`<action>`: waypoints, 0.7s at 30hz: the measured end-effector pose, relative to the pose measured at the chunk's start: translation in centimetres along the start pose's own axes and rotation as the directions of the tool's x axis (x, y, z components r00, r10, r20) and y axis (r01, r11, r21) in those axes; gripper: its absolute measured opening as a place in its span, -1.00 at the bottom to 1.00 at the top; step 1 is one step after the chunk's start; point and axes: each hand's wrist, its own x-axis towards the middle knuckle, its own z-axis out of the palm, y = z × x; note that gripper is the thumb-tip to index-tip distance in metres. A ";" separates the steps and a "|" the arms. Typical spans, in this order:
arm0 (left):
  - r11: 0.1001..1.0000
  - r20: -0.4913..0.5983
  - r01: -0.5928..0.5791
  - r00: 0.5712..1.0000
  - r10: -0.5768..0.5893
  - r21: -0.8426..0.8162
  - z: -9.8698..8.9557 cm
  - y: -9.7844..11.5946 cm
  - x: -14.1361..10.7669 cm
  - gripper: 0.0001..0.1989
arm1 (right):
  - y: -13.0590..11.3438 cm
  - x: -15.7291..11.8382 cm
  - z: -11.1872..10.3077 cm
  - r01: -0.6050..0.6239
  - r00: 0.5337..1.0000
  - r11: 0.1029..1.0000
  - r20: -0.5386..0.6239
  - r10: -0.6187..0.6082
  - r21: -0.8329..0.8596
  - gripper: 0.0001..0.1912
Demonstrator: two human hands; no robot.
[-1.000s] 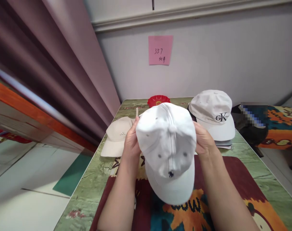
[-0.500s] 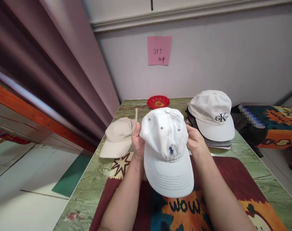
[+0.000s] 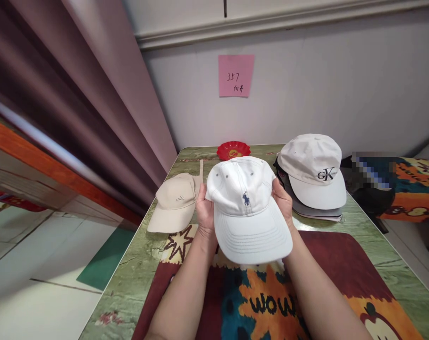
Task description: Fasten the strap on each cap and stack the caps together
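Note:
Between my hands is a white baseball cap (image 3: 248, 203) with a small dark blue embroidered figure on its front, its brim pointing toward me. My left hand (image 3: 205, 210) grips the left side, thumb up along the crown. On the opposite side my right hand (image 3: 282, 200) holds the cap's edge; most of its fingers are hidden behind the cap. A beige cap (image 3: 175, 200) lies on the table just left of my left hand. To the right of my right hand, a white cap with black letters (image 3: 313, 170) tops a stack of darker caps.
A red scalloped dish (image 3: 233, 150) stands at the back of the green wood-patterned table (image 3: 122, 278). A colourful mat (image 3: 334, 255) covers the front part. Behind rises a wall with a pink note (image 3: 236, 75); a purple curtain (image 3: 104, 89) hangs at left.
The white cap has tilted: its brim has risen and swung slightly right, so more of the mat's lettering shows beneath. Both hands still hold it.

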 end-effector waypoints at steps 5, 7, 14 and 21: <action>0.965 0.013 0.053 0.999 -0.052 -0.257 0.5 0.0 -0.2 -0.16 | -0.3 0.3 0.2 -0.003 1.000 0.936 -0.019 0.011 0.351 -0.35; 0.943 0.018 0.074 0.997 -0.072 -0.324 1.1 -0.3 -0.3 -0.13 | -0.5 0.2 0.3 -0.021 0.999 0.886 -0.018 0.033 0.464 -0.40; 0.943 0.095 0.168 0.985 -0.147 -0.287 2.8 -2.1 -1.4 -0.01 | -0.1 0.5 0.6 0.059 0.997 0.847 -0.065 -0.029 0.528 -0.41; 0.984 0.107 0.049 0.994 -0.031 -0.173 2.9 -1.2 -1.8 0.10 | 0.0 0.5 0.8 -0.213 0.976 0.887 0.044 0.214 0.410 -0.34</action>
